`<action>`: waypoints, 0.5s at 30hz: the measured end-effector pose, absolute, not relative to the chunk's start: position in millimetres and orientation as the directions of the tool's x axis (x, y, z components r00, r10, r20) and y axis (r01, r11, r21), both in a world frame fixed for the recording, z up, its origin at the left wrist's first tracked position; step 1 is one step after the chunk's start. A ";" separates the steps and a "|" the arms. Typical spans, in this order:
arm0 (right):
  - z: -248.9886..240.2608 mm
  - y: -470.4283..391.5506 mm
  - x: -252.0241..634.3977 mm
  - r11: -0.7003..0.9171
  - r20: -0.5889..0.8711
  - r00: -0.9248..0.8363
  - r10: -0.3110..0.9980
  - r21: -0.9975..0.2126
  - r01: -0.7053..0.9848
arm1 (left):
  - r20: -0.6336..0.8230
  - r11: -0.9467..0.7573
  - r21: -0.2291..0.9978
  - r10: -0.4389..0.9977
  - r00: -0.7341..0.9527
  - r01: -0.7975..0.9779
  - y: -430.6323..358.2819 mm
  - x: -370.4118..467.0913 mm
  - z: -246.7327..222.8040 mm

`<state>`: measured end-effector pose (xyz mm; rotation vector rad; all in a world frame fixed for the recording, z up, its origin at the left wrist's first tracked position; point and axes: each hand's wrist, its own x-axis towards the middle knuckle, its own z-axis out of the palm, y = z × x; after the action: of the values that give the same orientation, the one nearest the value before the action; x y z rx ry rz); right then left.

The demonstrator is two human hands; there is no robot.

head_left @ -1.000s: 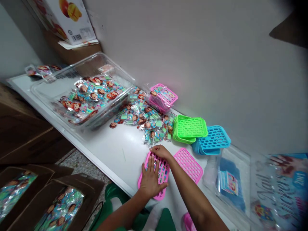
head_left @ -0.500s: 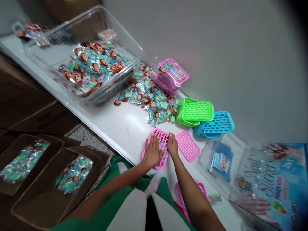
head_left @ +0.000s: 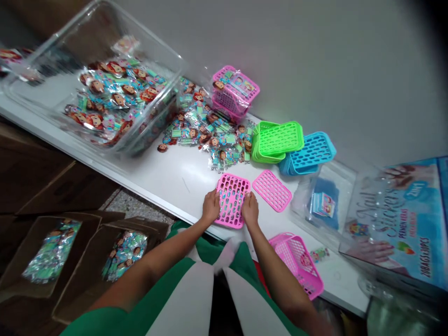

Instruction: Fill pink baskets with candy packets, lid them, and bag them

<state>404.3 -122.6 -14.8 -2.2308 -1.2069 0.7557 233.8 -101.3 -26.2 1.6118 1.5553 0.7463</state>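
Note:
Both my hands grip a pink plastic basket [head_left: 232, 201] by its opposite sides, near the front edge of the white table. A perforated lid covers its top, and small colourful pieces show through the slots. My left hand [head_left: 211, 207] is closed on the left side; my right hand [head_left: 249, 210] is closed on the right side. Just right of my right hand lies a loose pink perforated lid [head_left: 272, 191]. Closer to me, past my right forearm, an open pink basket [head_left: 297, 263] lies tilted.
A large clear tub [head_left: 150, 126] of packaged figures stands at left, with a pile of packets [head_left: 210, 133] beside it. Along the wall are a wrapped pink basket [head_left: 234, 93], green baskets [head_left: 276, 142] and blue baskets [head_left: 308, 154]. A sticker box [head_left: 399, 224] and floor cartons [head_left: 84, 289] flank the table.
My left hand has moved from lying flat on the lid to the basket's left side. My right hand stays on the right side. The view has shifted, showing more of the open pink basket.

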 end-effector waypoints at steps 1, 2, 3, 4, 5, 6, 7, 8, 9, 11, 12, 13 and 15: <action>-15.6 -129.2 398.3 -0.515 -0.262 0.468 0.844 -0.643 0.568 | -0.093 0.039 0.843 0.993 0.074 0.537 -101.4 235.6 -28.6; -16.2 -133.5 393.3 -0.543 -0.276 0.494 0.824 -0.633 0.552 | -0.094 0.044 0.847 0.993 0.068 0.530 -100.7 237.8 -30.5; -16.5 -135.4 389.7 -0.573 -0.284 0.526 0.802 -0.616 0.541 | -0.096 0.047 0.848 0.993 0.066 0.528 -99.3 240.5 -32.2; -16.4 -135.1 388.0 -0.595 -0.292 0.544 0.786 -0.595 0.540 | -0.096 0.050 0.849 0.993 0.062 0.527 -97.3 243.6 -33.4; -15.7 -133.0 388.2 -0.610 -0.297 0.556 0.776 -0.574 0.545 | -0.098 0.055 0.848 0.994 0.054 0.526 -95.3 247.2 -34.3; -14.7 -129.9 390.1 -0.620 -0.300 0.562 0.771 -0.554 0.555 | -0.101 0.064 0.848 0.994 0.042 0.525 -94.0 251.0 -34.8; -13.5 -126.3 393.6 -0.627 -0.306 0.562 0.768 -0.533 0.568 | -0.106 0.077 0.849 0.994 0.025 0.523 -93.8 255.0 -35.0; -12.3 -123.0 398.0 -0.632 -0.313 0.559 0.768 -0.510 0.583 | -0.112 0.093 0.849 0.994 0.005 0.520 -95.3 258.7 -34.8; -11.2 -120.2 402.8 -0.636 -0.321 0.555 0.768 -0.487 0.599 | -0.121 0.111 0.850 0.993 -0.016 0.515 -98.5 261.6 -34.4; -10.2 -117.1 411.8 -0.639 -0.338 0.543 0.769 -0.444 0.628 | -0.146 0.151 0.851 0.988 -0.049 0.502 -108.7 263.7 -32.9; -10.3 -116.8 415.3 -0.636 -0.342 0.537 0.771 -0.433 0.638 | -0.164 0.169 0.852 0.985 -0.055 0.495 -113.9 262.5 -31.9; -10.8 -117.0 417.8 -0.630 -0.340 0.531 0.776 -0.430 0.646 | -0.182 0.186 0.852 0.982 -0.055 0.489 -117.7 259.9 -30.6; -12.0 -118.2 420.2 -0.623 -0.329 0.529 0.782 -0.436 0.649 | -0.204 0.204 0.858 0.978 -0.052 0.471 -117.4 252.3 -27.8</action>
<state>420.2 -118.2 -12.0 -2.5104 -1.2016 0.7350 252.3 -117.4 -27.8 1.3862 1.6520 0.7723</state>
